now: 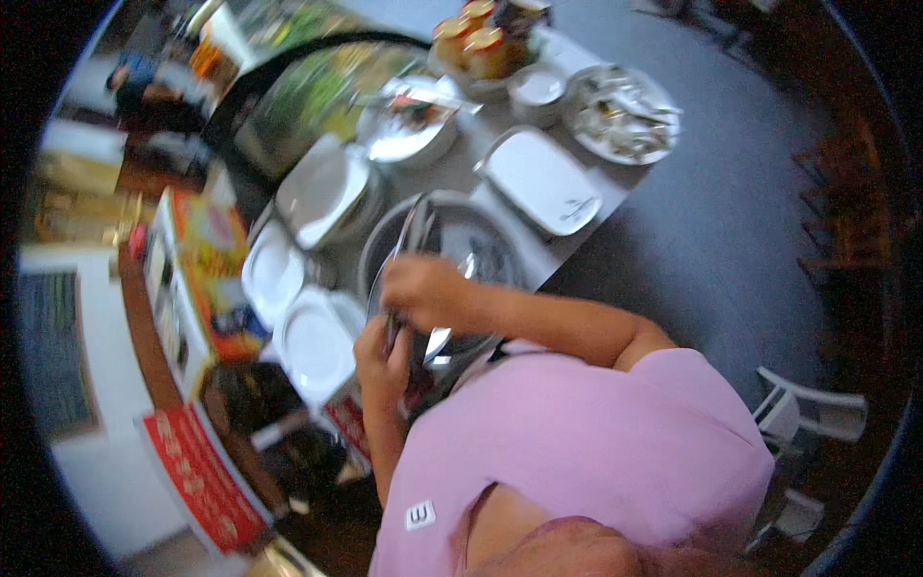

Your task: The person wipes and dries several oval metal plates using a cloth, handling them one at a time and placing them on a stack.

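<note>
My right hand [425, 292] grips a long metal utensil [417, 227], blurred, that points away over a large round basin [371, 249]. Just below it, my left hand [382, 357] closes around the near end of what looks like the same utensil. Blur leaves its exact kind unclear, and more than one piece may be held. Shiny metal pieces [469, 263] show inside the basin, partly covered by my right hand and forearm.
Stacked white plates [317, 346] and dishes [324, 191] line the table's left side. Beyond the basin are a white rectangular tray [541, 180], a plate of cutlery [624, 119], bowls [537, 90] and lidded jars [483, 50]. A person [148, 90] is far left; a white chair [807, 404] stands right.
</note>
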`<control>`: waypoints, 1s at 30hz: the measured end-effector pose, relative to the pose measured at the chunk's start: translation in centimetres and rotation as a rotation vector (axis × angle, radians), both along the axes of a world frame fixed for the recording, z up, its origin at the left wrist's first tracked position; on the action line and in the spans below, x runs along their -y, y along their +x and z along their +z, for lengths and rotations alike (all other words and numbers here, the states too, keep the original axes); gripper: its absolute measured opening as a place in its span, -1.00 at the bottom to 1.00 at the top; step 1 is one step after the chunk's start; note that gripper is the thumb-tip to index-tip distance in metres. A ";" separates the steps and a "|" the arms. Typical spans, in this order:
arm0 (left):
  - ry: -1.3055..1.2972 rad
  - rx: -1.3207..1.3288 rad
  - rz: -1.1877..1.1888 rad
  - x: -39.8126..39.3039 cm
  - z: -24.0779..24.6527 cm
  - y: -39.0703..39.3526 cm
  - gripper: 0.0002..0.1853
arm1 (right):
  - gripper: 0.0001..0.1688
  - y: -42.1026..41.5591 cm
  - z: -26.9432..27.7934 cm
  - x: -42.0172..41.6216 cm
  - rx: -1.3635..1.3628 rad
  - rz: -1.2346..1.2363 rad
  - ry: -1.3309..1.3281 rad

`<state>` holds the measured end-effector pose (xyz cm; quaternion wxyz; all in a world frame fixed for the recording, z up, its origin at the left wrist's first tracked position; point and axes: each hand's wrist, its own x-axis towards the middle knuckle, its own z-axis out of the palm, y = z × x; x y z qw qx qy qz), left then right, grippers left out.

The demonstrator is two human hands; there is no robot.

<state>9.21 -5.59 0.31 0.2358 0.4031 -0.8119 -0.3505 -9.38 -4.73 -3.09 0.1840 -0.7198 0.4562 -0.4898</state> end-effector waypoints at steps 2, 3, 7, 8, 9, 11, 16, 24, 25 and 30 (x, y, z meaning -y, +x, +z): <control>0.074 0.100 0.075 -0.1 0.1 0.4 -0.74 | -0.90 -1.9 -0.3 1.3 0.067 -0.137 -0.010; 0.113 0.056 0.067 -0.3 0.6 0.1 -0.74 | -0.92 -2.9 -0.8 2.1 0.124 -0.188 -0.030; 0.149 0.006 0.055 -0.3 -0.1 0.4 -0.73 | -0.91 -2.9 0.8 1.0 0.206 -0.232 0.110; 0.156 -0.023 0.056 -0.2 -0.6 0.7 -0.73 | -0.91 -2.1 1.3 0.4 0.201 -0.163 0.064; 0.160 -0.053 0.048 0.0 -1.0 0.8 -0.73 | -0.91 -1.3 1.8 -0.3 0.194 -0.104 0.064; 0.169 -0.102 0.045 0.0 -1.3 0.9 -0.73 | -0.91 0.1 2.3 -1.3 0.176 0.011 0.069; 0.235 -0.088 0.081 -0.3 -0.5 0.8 -0.76 | -0.91 -2.5 1.1 1.0 0.192 -0.194 0.080; 0.189 -0.019 0.036 0.3 -2.2 2.3 -0.85 | -0.89 0.4 1.7 -1.0 0.134 0.003 0.023; 0.193 -0.025 0.046 0.3 -2.5 2.4 -0.84 | -0.89 -0.1 1.2 -0.2 0.157 -0.063 0.020; 0.285 -0.098 0.072 0.0 -1.4 1.9 -0.84 | -0.90 -1.5 0.9 0.8 0.170 -0.190 0.012</control>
